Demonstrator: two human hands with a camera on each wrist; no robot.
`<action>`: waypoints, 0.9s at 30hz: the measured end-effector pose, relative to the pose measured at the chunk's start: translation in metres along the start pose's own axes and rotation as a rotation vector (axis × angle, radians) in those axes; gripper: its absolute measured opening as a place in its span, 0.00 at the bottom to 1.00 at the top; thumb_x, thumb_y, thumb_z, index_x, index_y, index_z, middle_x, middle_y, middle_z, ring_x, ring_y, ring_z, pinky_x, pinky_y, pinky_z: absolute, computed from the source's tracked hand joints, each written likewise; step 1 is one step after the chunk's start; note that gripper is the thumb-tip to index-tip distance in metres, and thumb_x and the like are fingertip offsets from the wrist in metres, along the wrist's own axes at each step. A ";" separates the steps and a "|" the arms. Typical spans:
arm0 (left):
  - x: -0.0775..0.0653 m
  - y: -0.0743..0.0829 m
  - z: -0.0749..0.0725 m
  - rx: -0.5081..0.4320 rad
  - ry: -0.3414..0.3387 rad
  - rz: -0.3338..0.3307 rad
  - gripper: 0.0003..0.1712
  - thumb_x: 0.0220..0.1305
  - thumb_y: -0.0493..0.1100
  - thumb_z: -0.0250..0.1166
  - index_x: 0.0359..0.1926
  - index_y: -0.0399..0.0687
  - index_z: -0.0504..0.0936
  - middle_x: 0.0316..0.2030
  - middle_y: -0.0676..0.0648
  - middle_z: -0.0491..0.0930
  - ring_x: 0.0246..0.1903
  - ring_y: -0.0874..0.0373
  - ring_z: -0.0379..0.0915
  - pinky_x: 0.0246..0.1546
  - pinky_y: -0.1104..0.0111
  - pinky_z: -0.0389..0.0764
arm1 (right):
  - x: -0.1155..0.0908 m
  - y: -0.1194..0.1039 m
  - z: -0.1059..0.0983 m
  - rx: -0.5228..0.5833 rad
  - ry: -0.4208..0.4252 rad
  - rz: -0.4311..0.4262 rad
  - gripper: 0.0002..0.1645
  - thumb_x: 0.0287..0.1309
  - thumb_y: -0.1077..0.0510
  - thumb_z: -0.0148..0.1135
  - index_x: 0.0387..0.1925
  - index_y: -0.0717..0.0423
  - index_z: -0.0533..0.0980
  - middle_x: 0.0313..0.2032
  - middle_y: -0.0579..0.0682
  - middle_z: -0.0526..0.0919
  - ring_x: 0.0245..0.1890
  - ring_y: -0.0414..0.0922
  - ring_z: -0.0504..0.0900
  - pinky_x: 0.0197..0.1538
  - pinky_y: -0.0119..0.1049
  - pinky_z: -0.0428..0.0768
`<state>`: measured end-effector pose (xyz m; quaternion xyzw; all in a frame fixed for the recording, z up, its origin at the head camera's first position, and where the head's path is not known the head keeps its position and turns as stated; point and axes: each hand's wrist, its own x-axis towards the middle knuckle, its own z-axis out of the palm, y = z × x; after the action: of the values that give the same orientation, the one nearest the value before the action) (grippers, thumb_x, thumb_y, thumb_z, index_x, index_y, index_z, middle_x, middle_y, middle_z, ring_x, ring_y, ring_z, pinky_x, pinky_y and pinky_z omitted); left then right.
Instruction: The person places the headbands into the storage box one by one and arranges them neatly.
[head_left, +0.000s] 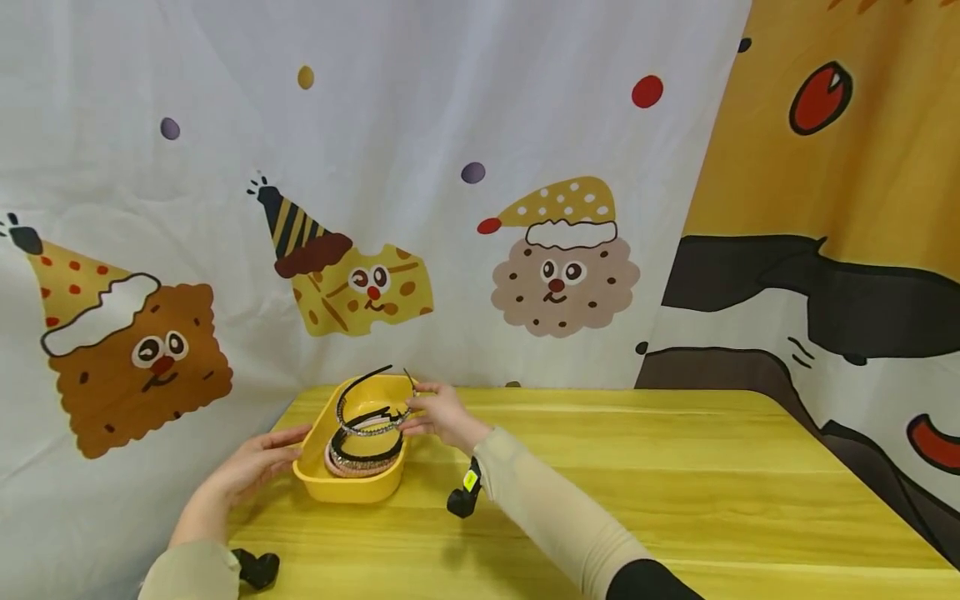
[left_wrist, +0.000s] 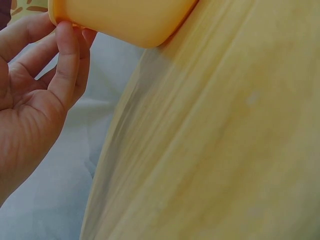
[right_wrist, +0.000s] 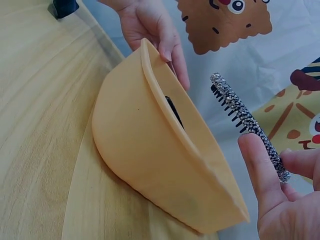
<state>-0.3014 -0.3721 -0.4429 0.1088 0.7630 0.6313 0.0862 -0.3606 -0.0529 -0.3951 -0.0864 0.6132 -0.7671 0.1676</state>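
My right hand (head_left: 444, 414) pinches a glittery toothed headband (right_wrist: 250, 125) between fingertips and thumb. In the head view the headband stands above the right side of a yellow plastic basket (head_left: 348, 490), its arms pointing away from me. More headbands, black (head_left: 367, 456) and pink (head_left: 348, 472), lie stacked at the basket's near end. At the basket's left rim is my left hand (head_left: 251, 464), thumb at the edge and fingers against the outer wall. The left wrist view shows its fingertips (left_wrist: 65, 30) right under the rim.
The basket stands at the left part of a yellow wood-grain table (head_left: 637, 467). Behind and to the left hangs a white curtain (head_left: 420, 100) with cartoon prints. Black wrist devices (head_left: 465, 492) hang below both sleeves.
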 end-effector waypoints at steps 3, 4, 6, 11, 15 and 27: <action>0.003 0.000 -0.002 0.011 0.010 0.011 0.33 0.72 0.35 0.54 0.71 0.26 0.53 0.70 0.30 0.54 0.55 0.61 0.72 0.52 0.71 0.75 | 0.001 -0.004 0.000 0.007 -0.001 0.006 0.31 0.66 0.67 0.56 0.68 0.68 0.59 0.55 0.66 0.73 0.32 0.58 0.85 0.38 0.43 0.84; 0.003 0.001 -0.002 0.013 0.009 0.017 0.33 0.72 0.35 0.54 0.71 0.26 0.53 0.70 0.30 0.54 0.55 0.61 0.72 0.52 0.70 0.75 | 0.002 -0.006 0.000 0.010 0.000 0.010 0.31 0.66 0.67 0.56 0.68 0.67 0.59 0.54 0.65 0.74 0.32 0.58 0.85 0.38 0.43 0.84; 0.003 0.002 -0.003 0.013 0.002 0.023 0.33 0.72 0.35 0.53 0.71 0.26 0.52 0.70 0.29 0.53 0.55 0.61 0.72 0.53 0.68 0.75 | 0.002 -0.008 0.000 0.012 -0.003 0.019 0.32 0.66 0.67 0.56 0.68 0.67 0.59 0.54 0.64 0.75 0.32 0.58 0.85 0.38 0.43 0.84; 0.001 0.005 -0.003 0.006 -0.006 0.018 0.34 0.72 0.36 0.54 0.71 0.25 0.51 0.70 0.27 0.50 0.54 0.65 0.72 0.53 0.69 0.75 | 0.003 -0.006 0.001 0.018 -0.012 0.028 0.32 0.65 0.68 0.56 0.68 0.69 0.58 0.56 0.68 0.73 0.34 0.60 0.85 0.39 0.43 0.84; -0.001 0.004 -0.003 0.005 -0.023 0.014 0.34 0.73 0.36 0.53 0.71 0.24 0.50 0.70 0.27 0.51 0.54 0.64 0.72 0.53 0.69 0.75 | 0.002 -0.002 0.002 0.020 -0.011 0.035 0.32 0.66 0.68 0.55 0.67 0.72 0.57 0.58 0.69 0.71 0.36 0.62 0.84 0.38 0.43 0.84; -0.002 0.005 0.000 -0.013 -0.017 -0.001 0.34 0.73 0.36 0.53 0.71 0.25 0.50 0.70 0.27 0.49 0.54 0.65 0.72 0.52 0.71 0.75 | 0.005 0.010 0.004 -0.002 -0.012 0.071 0.32 0.66 0.69 0.55 0.67 0.73 0.58 0.60 0.69 0.69 0.36 0.61 0.84 0.39 0.42 0.84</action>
<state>-0.2987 -0.3715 -0.4384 0.1132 0.7583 0.6352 0.0934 -0.3625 -0.0599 -0.4045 -0.0695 0.6156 -0.7595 0.1982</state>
